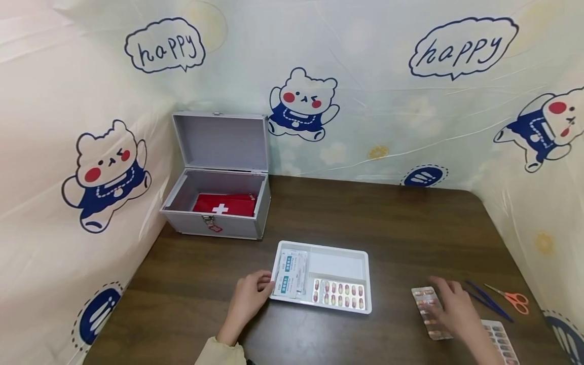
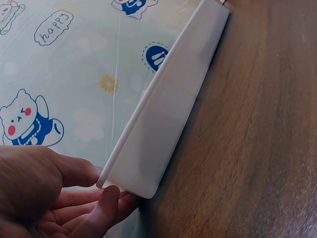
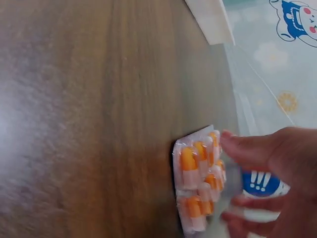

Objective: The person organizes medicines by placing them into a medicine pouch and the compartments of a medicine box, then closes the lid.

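Observation:
A white divided tray (image 1: 337,262) lies on the table, its left edge held by my left hand (image 1: 248,295). In the left wrist view, thumb and fingers pinch the rim at one corner of the tray (image 2: 158,114). Inside it are flat printed packets (image 1: 286,274) on the left and blister packs of capsules (image 1: 339,295) at the lower right. My right hand (image 1: 460,310), blurred, hovers at a blister pack of orange capsules (image 1: 422,299). In the right wrist view its thumb is beside that blister pack (image 3: 195,183), fingers spread; contact cannot be made out.
Another blister pack (image 1: 501,338) lies partly under the right forearm. Blue tweezers (image 1: 490,301) and orange-handled scissors (image 1: 517,300) sit at the right. An open grey metal case (image 1: 219,225) stands back left, holding a red pouch (image 1: 228,204) with a white cross. Patterned sheets surround the table.

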{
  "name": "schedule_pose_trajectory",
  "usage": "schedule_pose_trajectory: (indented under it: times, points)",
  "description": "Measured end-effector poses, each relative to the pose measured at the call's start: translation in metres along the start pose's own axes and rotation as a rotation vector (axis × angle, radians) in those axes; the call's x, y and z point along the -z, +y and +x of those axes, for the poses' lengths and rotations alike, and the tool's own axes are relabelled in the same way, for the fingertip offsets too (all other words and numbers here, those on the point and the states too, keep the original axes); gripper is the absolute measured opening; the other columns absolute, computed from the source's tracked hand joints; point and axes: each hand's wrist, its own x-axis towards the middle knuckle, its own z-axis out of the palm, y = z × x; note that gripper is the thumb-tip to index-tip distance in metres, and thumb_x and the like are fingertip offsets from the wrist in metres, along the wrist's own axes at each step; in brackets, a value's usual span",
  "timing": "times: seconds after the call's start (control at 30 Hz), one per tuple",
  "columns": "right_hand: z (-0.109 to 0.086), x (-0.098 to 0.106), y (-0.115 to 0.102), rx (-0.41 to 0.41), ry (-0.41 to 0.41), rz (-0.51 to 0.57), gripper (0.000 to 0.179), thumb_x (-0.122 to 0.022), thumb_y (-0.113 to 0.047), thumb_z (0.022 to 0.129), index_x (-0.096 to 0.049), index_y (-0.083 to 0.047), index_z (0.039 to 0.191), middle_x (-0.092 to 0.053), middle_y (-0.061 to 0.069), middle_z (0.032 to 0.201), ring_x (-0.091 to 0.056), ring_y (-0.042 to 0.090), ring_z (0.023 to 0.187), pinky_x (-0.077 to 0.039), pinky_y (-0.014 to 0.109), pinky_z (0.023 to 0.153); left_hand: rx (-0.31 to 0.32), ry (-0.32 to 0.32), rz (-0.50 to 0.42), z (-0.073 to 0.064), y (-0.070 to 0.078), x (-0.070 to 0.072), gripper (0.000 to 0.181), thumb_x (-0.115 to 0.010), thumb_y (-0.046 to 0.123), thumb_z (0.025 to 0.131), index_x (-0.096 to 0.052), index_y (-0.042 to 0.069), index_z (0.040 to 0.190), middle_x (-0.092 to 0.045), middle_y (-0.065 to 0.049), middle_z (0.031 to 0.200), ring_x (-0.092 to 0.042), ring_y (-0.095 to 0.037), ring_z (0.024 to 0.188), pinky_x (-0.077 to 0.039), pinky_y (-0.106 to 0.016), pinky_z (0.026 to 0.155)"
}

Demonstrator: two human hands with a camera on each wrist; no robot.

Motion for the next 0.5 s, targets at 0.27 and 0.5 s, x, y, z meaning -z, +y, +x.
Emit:
schedule_pose_trajectory:
  times: [0.27,0.5]
  points:
    - [0.006,-0.006,-0.017,-0.158,-0.141,0.054,0.071,-0.078,-0.019,0.082,-0.038,0.007,0.134,-0.054,0.043,0.107,-0.055,0.056,0.098,-0.048,0.063,0.080,0.005,0.027,0.001,0.000,0.000,0.002,0.024,-0.072,0.011,0.089,-0.071,0.000,0.110,-0.076,-0.013,0.100,-0.074,-0.022,0.089,-0.060,-0.039,0.079]
    - [0.002,-0.010,-0.026,-0.229,-0.118,0.145,0.071,-0.071,-0.011,0.088,-0.029,0.011,0.140,-0.068,0.023,0.086,-0.065,0.030,0.070,-0.050,0.047,0.061,-0.014,0.010,0.001,-0.002,-0.001,0.001,0.024,-0.072,0.011,0.088,-0.071,0.000,0.110,-0.076,-0.012,0.099,-0.074,-0.021,0.089,-0.060,-0.038,0.078]
